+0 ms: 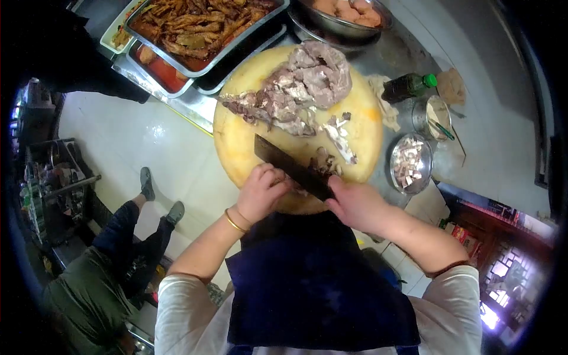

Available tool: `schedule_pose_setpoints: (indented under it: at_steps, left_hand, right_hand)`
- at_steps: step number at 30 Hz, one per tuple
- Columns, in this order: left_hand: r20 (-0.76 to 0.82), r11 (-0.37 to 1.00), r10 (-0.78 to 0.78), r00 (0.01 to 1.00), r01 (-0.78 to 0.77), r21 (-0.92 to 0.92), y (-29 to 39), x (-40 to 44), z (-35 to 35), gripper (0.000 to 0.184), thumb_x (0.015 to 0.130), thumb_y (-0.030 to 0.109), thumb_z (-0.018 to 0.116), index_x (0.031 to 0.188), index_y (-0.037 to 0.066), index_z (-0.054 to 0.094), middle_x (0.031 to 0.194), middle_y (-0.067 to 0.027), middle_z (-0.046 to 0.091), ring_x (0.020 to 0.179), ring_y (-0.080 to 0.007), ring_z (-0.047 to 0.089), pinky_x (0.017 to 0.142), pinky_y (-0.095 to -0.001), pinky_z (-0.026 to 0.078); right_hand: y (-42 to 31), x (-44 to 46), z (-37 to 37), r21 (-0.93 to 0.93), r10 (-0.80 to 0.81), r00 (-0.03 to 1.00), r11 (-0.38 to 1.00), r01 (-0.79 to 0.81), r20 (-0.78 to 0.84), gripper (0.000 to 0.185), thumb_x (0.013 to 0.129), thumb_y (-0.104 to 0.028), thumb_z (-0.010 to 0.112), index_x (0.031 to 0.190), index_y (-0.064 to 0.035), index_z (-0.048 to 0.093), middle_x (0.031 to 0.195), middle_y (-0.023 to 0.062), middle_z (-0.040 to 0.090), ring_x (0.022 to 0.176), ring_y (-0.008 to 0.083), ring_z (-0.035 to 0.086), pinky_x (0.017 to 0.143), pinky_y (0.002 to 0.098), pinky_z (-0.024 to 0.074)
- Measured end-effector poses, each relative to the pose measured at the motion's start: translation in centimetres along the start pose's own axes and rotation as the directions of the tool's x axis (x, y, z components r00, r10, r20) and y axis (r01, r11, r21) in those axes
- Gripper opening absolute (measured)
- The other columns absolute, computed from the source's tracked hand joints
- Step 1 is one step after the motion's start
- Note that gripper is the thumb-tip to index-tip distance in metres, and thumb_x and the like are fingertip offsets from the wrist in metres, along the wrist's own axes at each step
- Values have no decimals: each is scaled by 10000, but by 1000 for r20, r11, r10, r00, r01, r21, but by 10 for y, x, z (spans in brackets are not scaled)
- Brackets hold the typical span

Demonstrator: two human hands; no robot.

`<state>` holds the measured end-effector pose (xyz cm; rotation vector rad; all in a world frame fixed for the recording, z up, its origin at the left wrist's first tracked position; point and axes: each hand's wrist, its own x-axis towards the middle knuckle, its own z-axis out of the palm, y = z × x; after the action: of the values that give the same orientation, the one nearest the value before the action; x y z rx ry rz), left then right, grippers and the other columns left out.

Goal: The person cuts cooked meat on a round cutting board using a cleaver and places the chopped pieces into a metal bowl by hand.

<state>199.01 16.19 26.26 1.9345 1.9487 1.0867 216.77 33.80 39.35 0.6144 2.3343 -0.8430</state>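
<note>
Right hand: point(357, 203) closed round the cleaver's handle end, thumb and fingers wrapped; handle hidden in the grip.
Right arm: elbow bent, forearm angled inward from lower right; dark band near sleeve hem.
Cleaver: point(284, 161) dark blade running from right hand toward upper left, far corner past left hand's fingers.
Left hand: point(260, 190) fingers curled, knuckles up, just beside the blade; fingertips hidden, cannot tell how tightly closed or whether anything is gripped.
Left arm: elbow bent, forearm angled inward from lower left; gold bangle at wrist.
Board: point(232, 151) round, yellowish, under both hands; near edge partly hidden by hands and apron point(322, 278).
Meat: point(322, 77) large cooked piece on board, beyond both hands; left end ragged.
Dark bits: point(322, 161) beyond right hand, beside blade; partly covered, hard to separate.
Pale strip: point(342, 142) beyond right hand, on board.
Bowl: point(423, 184) right of right hand, holds pale cubes point(408, 161).
Bottle: point(402, 87) green cap, farther off beyond right hand; label unreadable.
Tray: point(195, 72) beyond left hand, brown pieces inside, top cut off by frame.
Other person: point(94, 290) left of left hand, well apart; hands not distinguishable.
</note>
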Motion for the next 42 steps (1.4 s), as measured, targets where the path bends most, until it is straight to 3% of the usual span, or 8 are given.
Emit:
schedule_pose_setpoints:
  at_steps: [10,15,20,21,26,30,35,42]
  left_hand:
    - [-58,999,31,998,-29,36,3,-2,5,255,778,91,771,1021,134,706,1019,-60,587,1010,-318,551,881,-418,479]
    - [-25,999,54,998,-54,-7,2,-1,-2,309,773,62,788,1062,120,698,1028,-81,586,1022,-330,554,899,-439,464]
    - [151,994,82,985,-91,53,13,29,-26,543,754,66,736,1283,91,613,1258,-110,594,1184,-346,548,992,-445,450]
    - [218,988,133,967,-146,44,11,40,-29,569,751,77,739,1303,90,602,1274,-114,598,1197,-348,548,1022,-449,438]
    - [562,967,244,791,-244,-76,-10,72,-27,615,740,120,741,1335,85,591,1273,-128,637,1161,-349,594,1065,-455,442]
    - [426,996,33,904,-63,57,4,56,-24,543,737,227,789,1243,89,644,1101,-127,678,1029,-348,627,889,-450,506]
    - [-43,879,-352,935,346,327,50,19,18,491,658,422,857,942,92,630,900,-102,615,885,-324,580,784,-440,414]
    - [-202,881,-402,893,437,179,65,11,33,345,781,283,785,1011,72,637,978,-119,627,923,-328,572,840,-428,434]
  right_hand:
    - [-15,38,42,136,-75,956,984,118,-284,287,925,-281,664,983,-36,525,847,217,675,815,432,672,690,532,518]
    - [27,12,99,139,-197,713,913,383,-673,269,895,-245,706,971,-25,571,800,219,659,738,432,657,608,483,507]
    - [36,-45,118,510,187,674,799,319,-714,253,938,-234,673,1012,-24,554,801,182,646,705,371,660,628,442,517]
    - [36,-54,117,637,292,700,711,297,-652,231,942,-177,660,1057,-14,545,761,152,625,666,279,646,619,399,503]
    - [51,-70,121,763,405,729,597,247,-552,227,921,-69,649,1103,-14,525,765,107,611,678,196,579,653,347,493]
    - [56,-91,103,704,281,813,679,208,-510,276,921,-117,648,1150,-16,532,815,150,652,739,291,657,697,407,517]
    - [48,-97,87,392,92,867,911,125,-490,370,912,-227,661,1206,-47,523,981,202,688,863,433,667,716,540,530]
    - [48,-88,71,99,-137,859,972,212,-493,328,901,-239,663,1131,-69,502,902,168,676,819,398,676,647,529,538]
